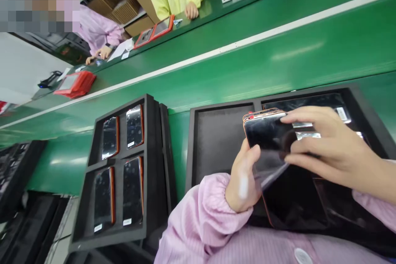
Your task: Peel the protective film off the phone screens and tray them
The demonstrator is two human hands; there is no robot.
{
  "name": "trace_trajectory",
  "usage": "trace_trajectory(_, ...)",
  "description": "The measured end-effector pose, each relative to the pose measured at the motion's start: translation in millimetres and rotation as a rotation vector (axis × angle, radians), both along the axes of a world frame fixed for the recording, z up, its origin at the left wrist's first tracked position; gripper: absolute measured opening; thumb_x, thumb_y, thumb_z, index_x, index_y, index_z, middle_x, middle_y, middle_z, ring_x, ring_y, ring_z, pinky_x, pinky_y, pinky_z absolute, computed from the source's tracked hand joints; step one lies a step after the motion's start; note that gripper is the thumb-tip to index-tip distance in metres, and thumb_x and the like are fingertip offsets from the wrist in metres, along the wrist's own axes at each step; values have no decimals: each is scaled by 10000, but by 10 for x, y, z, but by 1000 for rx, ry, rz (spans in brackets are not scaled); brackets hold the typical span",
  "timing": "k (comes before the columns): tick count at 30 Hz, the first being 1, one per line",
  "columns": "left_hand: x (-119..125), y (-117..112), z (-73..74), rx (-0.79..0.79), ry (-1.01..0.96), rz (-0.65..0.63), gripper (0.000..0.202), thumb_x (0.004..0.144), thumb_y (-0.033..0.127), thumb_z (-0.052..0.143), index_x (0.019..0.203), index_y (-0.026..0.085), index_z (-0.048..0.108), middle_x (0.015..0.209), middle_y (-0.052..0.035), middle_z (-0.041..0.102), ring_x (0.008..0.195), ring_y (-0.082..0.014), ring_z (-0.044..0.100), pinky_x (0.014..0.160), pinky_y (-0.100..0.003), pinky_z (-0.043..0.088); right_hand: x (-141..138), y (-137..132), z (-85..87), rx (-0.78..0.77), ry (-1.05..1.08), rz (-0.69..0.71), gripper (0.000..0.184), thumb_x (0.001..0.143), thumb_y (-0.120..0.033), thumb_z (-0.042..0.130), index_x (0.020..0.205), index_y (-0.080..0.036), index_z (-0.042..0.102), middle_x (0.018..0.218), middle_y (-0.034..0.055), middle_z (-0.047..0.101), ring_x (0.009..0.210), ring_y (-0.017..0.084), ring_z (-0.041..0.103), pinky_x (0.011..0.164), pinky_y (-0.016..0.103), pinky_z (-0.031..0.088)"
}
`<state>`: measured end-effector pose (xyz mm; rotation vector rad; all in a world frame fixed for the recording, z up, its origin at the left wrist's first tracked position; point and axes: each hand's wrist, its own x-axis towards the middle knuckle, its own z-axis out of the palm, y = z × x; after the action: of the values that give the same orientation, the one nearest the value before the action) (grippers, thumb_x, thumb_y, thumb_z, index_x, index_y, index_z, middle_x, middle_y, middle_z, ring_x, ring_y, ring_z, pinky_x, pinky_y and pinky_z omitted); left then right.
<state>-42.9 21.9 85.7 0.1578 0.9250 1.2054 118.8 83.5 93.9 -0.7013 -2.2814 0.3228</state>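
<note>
My left hand (243,177) grips a smartphone (269,132) with a dark screen and an orange edge, held tilted over the right-hand tray. A second orange-rimmed layer shows behind its top edge, with a small red spot; I cannot tell what that layer is. A clear film (274,175) hangs off the lower part of the screen. My right hand (331,148) pinches the film's edge between thumb and fingers, while its index finger touches the phone's upper right corner. The phone's back is hidden.
A black foam tray (144,198) at left holds several orange-edged phones. Another black tray (193,144) lies under my hands, with phones in its right part. Beyond the green conveyor (216,74), two people sit near red-framed pieces (162,27) and a red stack (77,84).
</note>
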Motion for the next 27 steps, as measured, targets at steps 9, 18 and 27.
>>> trace_trajectory(9,23,4,-17,46,-93,-29,291,732,324,661,983,182,623,1015,-31,703,1121,-289,587,985,-400,416,-173,-1,-50,-273,81,-328,293,886,-337,549,611,-243,518,1001,81,599,993,278,585,831,469,495)
trace_trajectory(18,-13,115,-157,-111,26,-36,131,682,250,667,595,158,632,708,-26,685,951,-283,635,914,-371,459,-206,-83,70,-442,153,-268,317,832,-327,564,555,-210,465,995,66,634,977,244,591,811,415,476)
trace_trajectory(27,28,93,-132,-44,132,-81,231,740,204,581,517,182,637,559,-16,617,855,-243,630,831,-334,485,-182,-158,106,-326,161,-244,292,860,-284,556,588,-207,484,978,69,627,951,230,577,776,396,471)
